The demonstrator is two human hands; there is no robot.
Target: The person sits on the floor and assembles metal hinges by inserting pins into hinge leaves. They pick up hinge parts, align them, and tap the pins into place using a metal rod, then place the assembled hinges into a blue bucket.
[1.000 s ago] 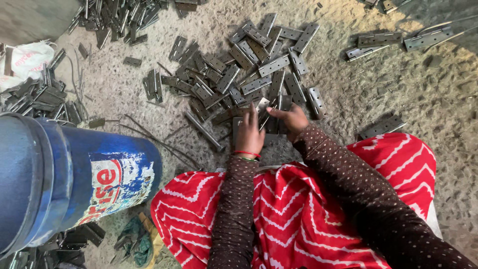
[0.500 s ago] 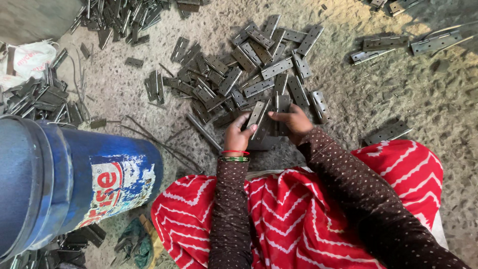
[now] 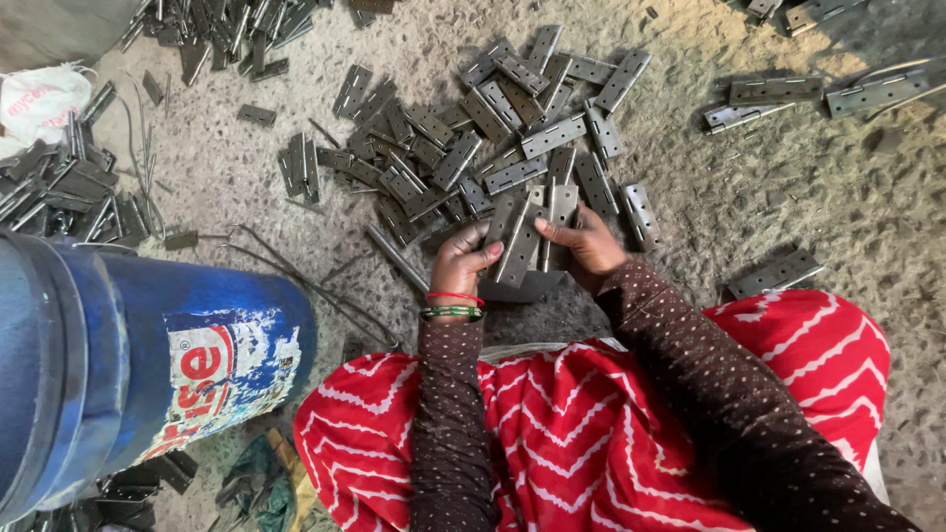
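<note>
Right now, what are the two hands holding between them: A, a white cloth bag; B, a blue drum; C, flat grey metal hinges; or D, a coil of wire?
C: the left hand and right hand both grip flat grey metal hinges above the hinge pile; the blue drum lies apart beside the left arm.

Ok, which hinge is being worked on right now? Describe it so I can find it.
Start at the big pile of grey metal hinges on the gritty floor. At its near edge, both hands meet: left hand, right hand. The hinge runs between them, the only one lifted and gripped.
</note>
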